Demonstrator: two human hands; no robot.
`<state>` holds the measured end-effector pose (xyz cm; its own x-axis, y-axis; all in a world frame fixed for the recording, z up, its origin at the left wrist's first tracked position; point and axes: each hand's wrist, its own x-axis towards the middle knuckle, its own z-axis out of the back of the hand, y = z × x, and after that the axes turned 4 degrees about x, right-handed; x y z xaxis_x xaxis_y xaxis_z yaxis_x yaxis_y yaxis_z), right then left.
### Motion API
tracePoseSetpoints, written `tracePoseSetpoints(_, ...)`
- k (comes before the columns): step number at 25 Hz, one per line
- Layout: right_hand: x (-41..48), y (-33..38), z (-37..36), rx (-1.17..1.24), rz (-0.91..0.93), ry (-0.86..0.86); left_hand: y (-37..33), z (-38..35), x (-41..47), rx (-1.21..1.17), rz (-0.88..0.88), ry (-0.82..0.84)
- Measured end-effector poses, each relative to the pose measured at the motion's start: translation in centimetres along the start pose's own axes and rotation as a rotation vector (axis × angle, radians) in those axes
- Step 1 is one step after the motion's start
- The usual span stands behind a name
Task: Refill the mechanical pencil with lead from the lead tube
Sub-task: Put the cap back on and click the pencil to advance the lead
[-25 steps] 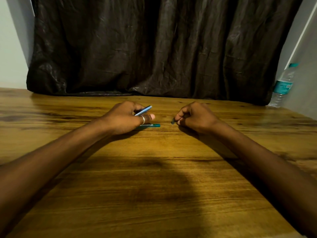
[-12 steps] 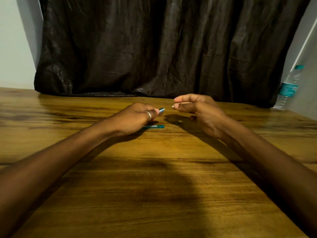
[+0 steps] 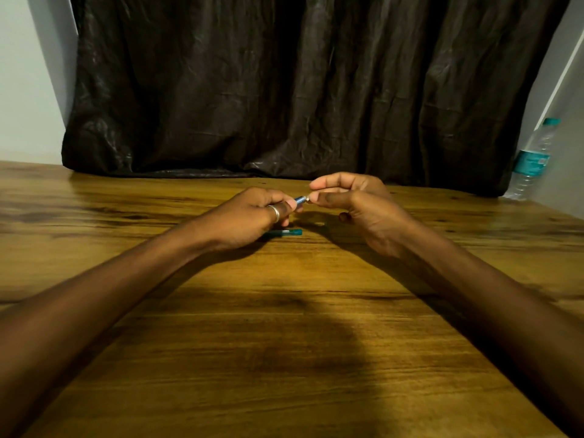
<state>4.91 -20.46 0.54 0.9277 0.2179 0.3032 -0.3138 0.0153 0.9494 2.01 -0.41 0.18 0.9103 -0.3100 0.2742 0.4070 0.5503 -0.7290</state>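
My left hand, with a ring on one finger, is closed around a blue mechanical pencil; only the pencil's end sticks out to the right, most of it hidden in my fist. My right hand is raised just right of it, thumb and forefinger pinched at the pencil's metal end; whether they hold a small piece there is too small to tell. A teal lead tube lies flat on the wooden table, partly under my left hand.
A dark crumpled curtain hangs behind the table's far edge. A clear plastic water bottle with a teal cap stands at the far right by the wall.
My right hand lifted from the table and moved left to the pencil's end. My left hand turned the pencil so its end points toward the right hand.
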Motion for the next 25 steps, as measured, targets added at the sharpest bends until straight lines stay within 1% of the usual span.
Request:
tracePoseSetpoints(8,0.0,-0.1,0.0,-0.027,0.022,0.001,-0.4,-0.2,-0.4,-0.037,0.023,0.007)
tracePoseSetpoints(13,-0.1,-0.3,-0.1,-0.072,0.082,0.005,0.0,-0.4,-0.2,-0.020,0.041,-0.018)
tracePoseSetpoints(20,-0.3,-0.5,-0.7,-0.103,0.134,-0.031,0.4,-0.4,0.0,-0.047,0.049,-0.020)
tracePoseSetpoints(25,-0.7,-1.0,-1.6,-0.036,0.164,-0.096,0.4,-0.6,0.0,-0.075,0.070,-0.018)
